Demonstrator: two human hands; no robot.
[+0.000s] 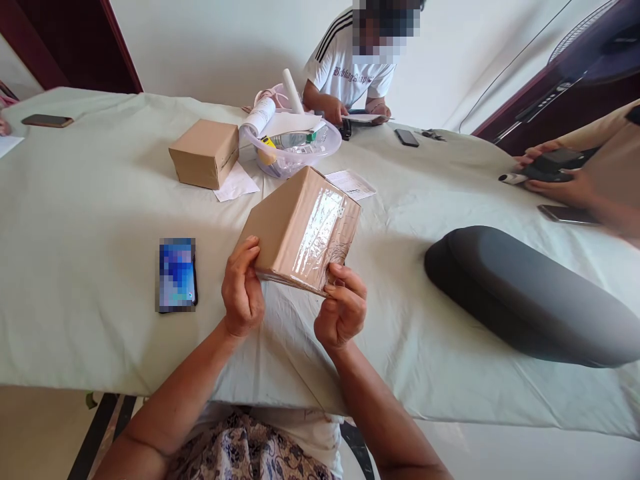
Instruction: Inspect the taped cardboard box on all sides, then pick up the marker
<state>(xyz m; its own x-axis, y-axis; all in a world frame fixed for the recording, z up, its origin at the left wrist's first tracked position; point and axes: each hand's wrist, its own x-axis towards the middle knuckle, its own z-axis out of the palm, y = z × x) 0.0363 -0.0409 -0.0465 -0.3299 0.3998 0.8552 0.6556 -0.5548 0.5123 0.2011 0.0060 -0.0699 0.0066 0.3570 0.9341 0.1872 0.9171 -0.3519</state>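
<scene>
A brown cardboard box (pixel 273 230), tilted, is held up between both hands over the cloth-covered table. Shiny clear tape, wrinkled towards the lower right, covers the side facing right. My left hand (pixel 243 290) grips the box's lower left edge, fingers on the cardboard and thumb out of sight. At the lower right corner, my right hand (pixel 344 307) pinches the box's edge where the tape is creased. Whether those fingertips hold a loose end of tape is too small to tell. A phone (pixel 177 275) with a lit screen lies left of my left hand.
Farther back stand another cardboard box (pixel 200 152) and a translucent basin (pixel 300 160) holding rolls and packets. Papers (pixel 353 185) lie beside them. A long dark padded object (pixel 530 293) occupies the right side. One person sits opposite with paper; another person's hands hold a dark device (pixel 557 163).
</scene>
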